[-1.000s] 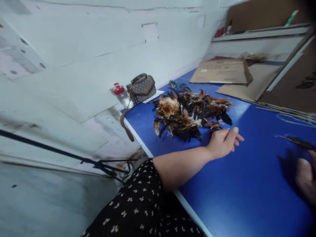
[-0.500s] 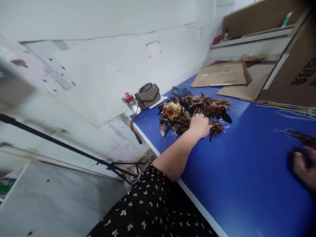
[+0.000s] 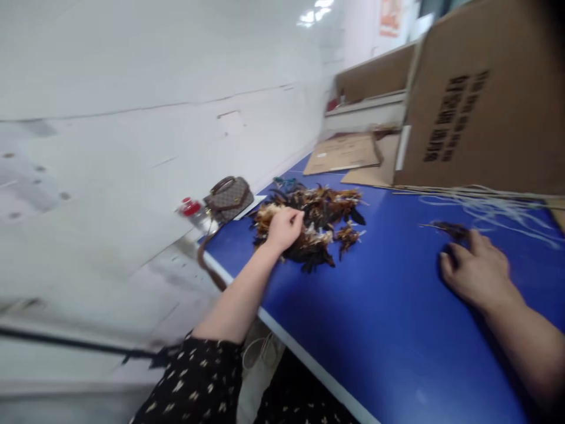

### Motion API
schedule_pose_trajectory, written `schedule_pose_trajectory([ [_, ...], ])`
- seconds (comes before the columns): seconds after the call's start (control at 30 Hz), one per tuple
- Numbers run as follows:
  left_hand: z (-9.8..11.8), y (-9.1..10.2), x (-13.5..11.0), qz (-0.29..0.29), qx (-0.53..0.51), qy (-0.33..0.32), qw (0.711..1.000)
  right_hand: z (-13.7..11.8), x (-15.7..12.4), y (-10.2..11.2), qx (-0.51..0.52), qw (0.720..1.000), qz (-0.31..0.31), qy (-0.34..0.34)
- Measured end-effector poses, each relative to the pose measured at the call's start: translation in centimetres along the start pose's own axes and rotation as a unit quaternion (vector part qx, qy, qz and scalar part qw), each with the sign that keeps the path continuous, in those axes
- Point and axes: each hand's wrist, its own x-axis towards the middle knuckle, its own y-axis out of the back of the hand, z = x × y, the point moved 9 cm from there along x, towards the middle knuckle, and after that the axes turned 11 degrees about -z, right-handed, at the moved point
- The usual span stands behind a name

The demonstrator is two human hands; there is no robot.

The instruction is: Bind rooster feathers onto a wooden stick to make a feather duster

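A loose pile of brown, black and tan feathers point(image 3: 326, 209) lies on the blue table. Over the pile's near left part is my left hand point(image 3: 285, 228), its thumb and fingers drawn together in a pinch; whatever is between them is too small to make out. On the right, my right hand point(image 3: 479, 274) rests low on the tabletop with thumb and fingers apart. Just beyond its fingertips lies a small dark feather bunch point(image 3: 450, 228), with a thin stem pointing left. Whether the fingers touch it is unclear.
A checked handbag point(image 3: 229, 199) and a red-capped bottle point(image 3: 198, 215) stand at the table's left edge. Flat cardboard point(image 3: 342, 153) lies at the back, beside a tall cardboard box point(image 3: 485, 118). Pale strings point(image 3: 498, 209) spread before it. A black pole point(image 3: 79, 346) crosses lower left.
The view has swung right, bringing my right hand and the strings further in. My left hand has shifted from the pile's right part to its left part and is now pinched.
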Motion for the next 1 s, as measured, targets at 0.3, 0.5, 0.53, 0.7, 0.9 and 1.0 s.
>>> schedule_pose_trajectory([
  [0.3, 7.6, -7.9, 0.1, -0.137, -0.026, -0.127, 0.982, -0.2, -0.5, 0.0, 0.027, 0.998, -0.042, -0.038],
  [0.5, 13.2, -13.5, 5.7, -0.184, 0.016, -0.176, 0.967, -0.4, -0.4, -0.1, 0.048, 0.997, -0.052, -0.043],
  [0.53, 13.9, -14.7, 7.1, -0.198, 0.035, -0.172, 0.964, -0.4, -0.5, -0.2, 0.055, 0.996, -0.052, -0.046],
  [0.7, 16.1, -22.6, 13.9, -0.292, 0.136, -0.119, 0.939, -0.4, -0.6, -0.2, 0.083, 0.994, -0.057, -0.053],
  [0.9, 18.0, -30.7, 18.5, -0.329, 0.155, -0.096, 0.927, -0.7, -0.7, -0.1, 0.111, 0.985, -0.113, -0.067],
  [1.0, 18.3, -33.6, 19.7, -0.341, 0.149, -0.098, 0.923, -0.9, -0.8, -0.2, 0.114, 0.981, -0.139, -0.074],
])
